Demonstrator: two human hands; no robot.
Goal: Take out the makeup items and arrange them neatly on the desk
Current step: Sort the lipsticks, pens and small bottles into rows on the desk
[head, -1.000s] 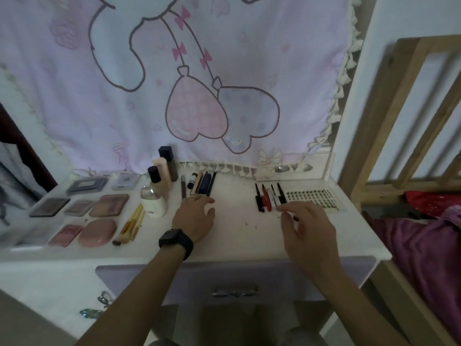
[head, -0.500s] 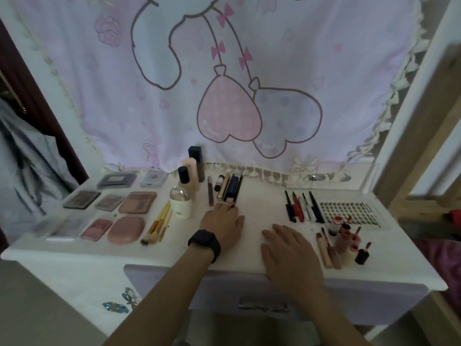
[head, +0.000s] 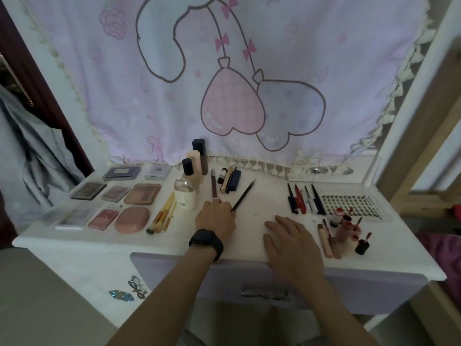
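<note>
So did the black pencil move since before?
Yes. The black pencil swung out rightward from beside the navy case and now lies slanted; the left hand holds its near end.

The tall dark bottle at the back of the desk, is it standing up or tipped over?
Upright: the tall dark bottle stands on its base beside the pale pink bottle.

Dim, flat indoor light with soft shadows, slight overall softness, and wide-angle bending at the edges.

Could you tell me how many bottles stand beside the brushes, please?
4: a round white one next to the brushes, a black-capped one behind it, then a beige one and a dark one at the back by the curtain.
</note>
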